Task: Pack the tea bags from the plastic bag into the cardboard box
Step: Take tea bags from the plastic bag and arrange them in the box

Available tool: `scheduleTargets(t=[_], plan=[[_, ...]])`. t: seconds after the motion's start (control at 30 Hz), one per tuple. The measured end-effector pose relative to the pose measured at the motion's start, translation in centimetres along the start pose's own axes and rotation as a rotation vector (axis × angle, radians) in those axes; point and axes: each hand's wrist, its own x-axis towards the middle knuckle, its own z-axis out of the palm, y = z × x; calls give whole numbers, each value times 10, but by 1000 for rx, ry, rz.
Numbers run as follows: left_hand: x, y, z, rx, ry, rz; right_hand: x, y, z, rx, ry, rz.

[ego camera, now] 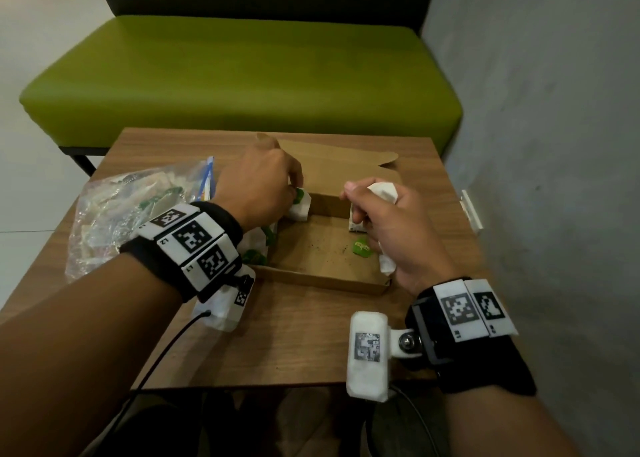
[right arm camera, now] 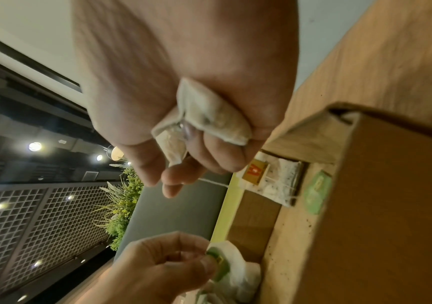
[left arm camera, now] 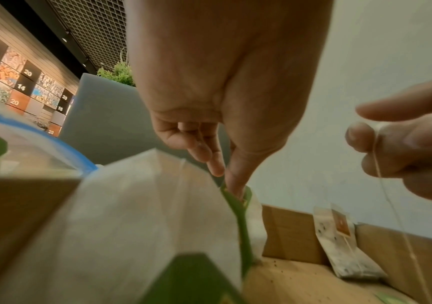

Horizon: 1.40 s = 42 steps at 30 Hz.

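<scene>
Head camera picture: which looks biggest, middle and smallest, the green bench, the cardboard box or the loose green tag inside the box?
1. Green bench
2. Cardboard box
3. Green tag
The bench sits farthest away yet looks biggest.

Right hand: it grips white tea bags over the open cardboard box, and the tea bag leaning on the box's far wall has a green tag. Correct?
Not quite. The right hand does grip tea bags over the box, but the right wrist view shows the leaning tea bag has an orange tag, not green.

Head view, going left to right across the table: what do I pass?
Plastic bag → left hand pinching a green-tagged tea bag → cardboard box → right hand gripping tea bags.
</scene>
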Motion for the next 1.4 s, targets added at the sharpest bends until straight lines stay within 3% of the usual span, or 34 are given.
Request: scheduleTargets(t=[0.37, 0.6, 0.77, 0.9, 1.0, 1.1, 1.3, 1.4], plan=[[-12, -6, -9, -15, 11, -27, -1, 2, 5, -101, 6, 51], [-44, 1, -18, -237, 139, 15, 7, -4, 19, 211, 100, 177], [-60, 6, -16, -342, 65, 74, 7, -4, 25, 233, 116, 219], [-72, 25, -23, -630, -127, 148, 7, -6, 33, 248, 147, 249], [-74, 36, -20, -658, -201, 210, 9, -6, 38, 342, 164, 303], [-75, 42, -14, -654, -119, 227, 8, -9, 38, 498, 168, 324], [-76, 37, -6, -682, -14, 175, 4, -12, 44, 767, 120, 185], [-75, 30, -8, -716, 53, 88, 8, -12, 40, 823, 234, 178]])
